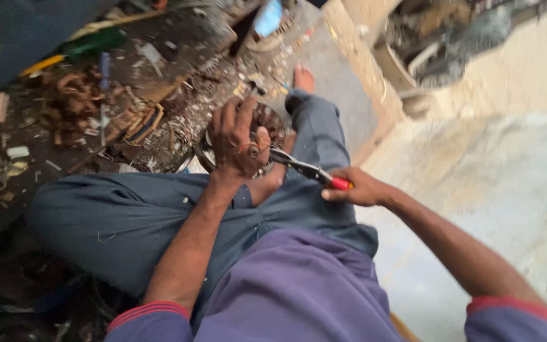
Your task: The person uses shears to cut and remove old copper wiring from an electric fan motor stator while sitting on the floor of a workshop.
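I sit on the floor with my legs folded. My left hand (pixel 237 140) grips the top of a round metal motor winding (pixel 272 121) with copper wire, held against my foot. My right hand (pixel 357 187) is closed on the red handles of a pair of pliers (pixel 305 168). The pliers' metal jaws point left and reach the winding just below my left hand's fingers. A thin strand of copper wire lies across my left hand.
Dark floor at the left is strewn with scraps, a heap of copper wire (pixel 74 101), a screwdriver (pixel 104 69) and a green-handled tool (pixel 90 44). A pale concrete step (pixel 375 95) runs along the right, with more metal parts (pixel 438 38) beyond it.
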